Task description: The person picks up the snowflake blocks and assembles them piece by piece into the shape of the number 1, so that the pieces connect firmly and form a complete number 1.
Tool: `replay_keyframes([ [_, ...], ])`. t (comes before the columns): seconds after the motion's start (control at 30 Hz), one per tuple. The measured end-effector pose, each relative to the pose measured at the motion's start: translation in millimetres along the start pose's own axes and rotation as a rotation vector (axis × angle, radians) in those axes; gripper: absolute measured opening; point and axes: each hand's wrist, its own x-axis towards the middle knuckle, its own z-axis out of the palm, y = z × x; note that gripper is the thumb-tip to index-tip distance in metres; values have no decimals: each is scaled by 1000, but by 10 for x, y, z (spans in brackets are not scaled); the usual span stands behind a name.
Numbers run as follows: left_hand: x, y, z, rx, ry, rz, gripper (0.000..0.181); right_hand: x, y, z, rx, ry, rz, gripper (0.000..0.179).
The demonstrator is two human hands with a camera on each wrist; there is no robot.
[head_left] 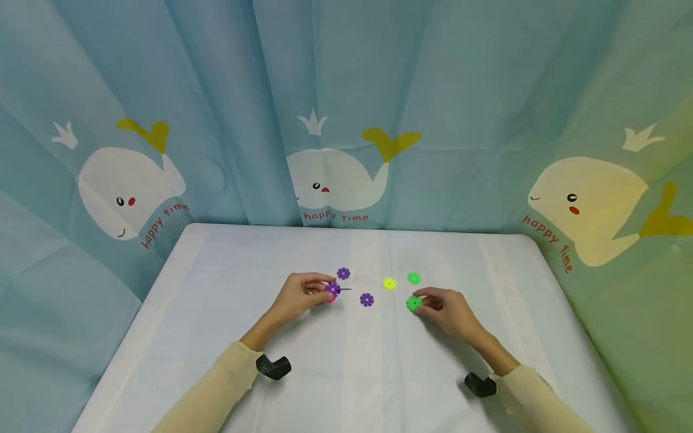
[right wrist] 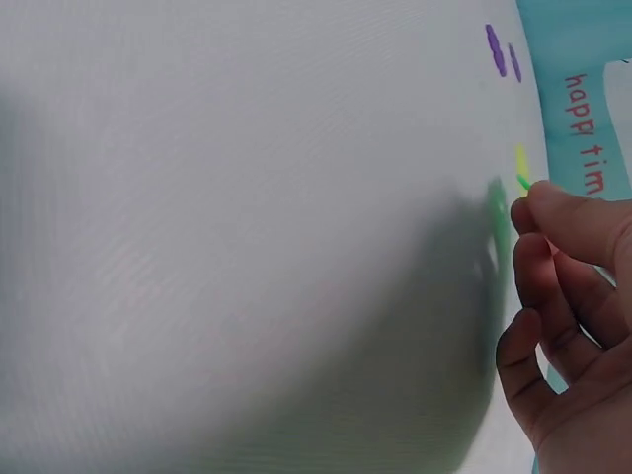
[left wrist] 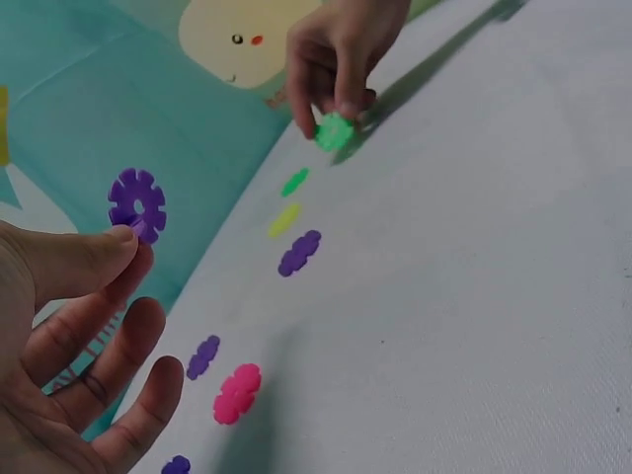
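My left hand (head_left: 303,296) pinches a purple snowflake disc (left wrist: 137,202) between thumb and forefinger, above the table. In the head view a thin purple edge juts out to the right of this disc; whether it is a second, joined disc I cannot tell. Across from it, my right hand (head_left: 448,310) pinches a green snowflake disc (head_left: 414,303) by its edge. Between and behind the hands lie two purple discs (head_left: 367,299), a yellow disc (head_left: 389,283) and another green disc (head_left: 414,278). A pink disc (left wrist: 237,393) lies below the left hand, mostly hidden in the head view.
A white cloth covers the table (head_left: 346,373), whose far edge meets a blue curtain (head_left: 346,72) printed with whales. Another purple disc (left wrist: 176,464) shows at the bottom of the left wrist view. Each wrist wears a black device (head_left: 273,367).
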Motion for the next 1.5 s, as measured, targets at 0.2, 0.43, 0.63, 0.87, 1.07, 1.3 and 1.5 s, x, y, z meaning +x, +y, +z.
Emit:
replay_keyframes([
  [0.2,12,37,-10,13,-12,-24,30,25,-86,-80,105,-5,12,28],
  [0.43,67,135,-7,39,-25,1,30,94,-254,-178,301,-51,63,31],
  [0.63,102,191,4,69,-19,7,29,158,-337,-183,312,-29,60,33],
  [0.87,115,232,24,55,-31,-20,29,199,-481,-183,333,-13,83,34],
  [1.07,125,260,44,33,-47,-20,30,264,-583,-135,393,-21,90,33],
  [1.3,127,266,68,-2,-66,-5,33,356,-721,0,434,-41,62,32],
  [1.5,133,235,85,4,-73,4,30,395,-798,114,449,-52,55,30],
])
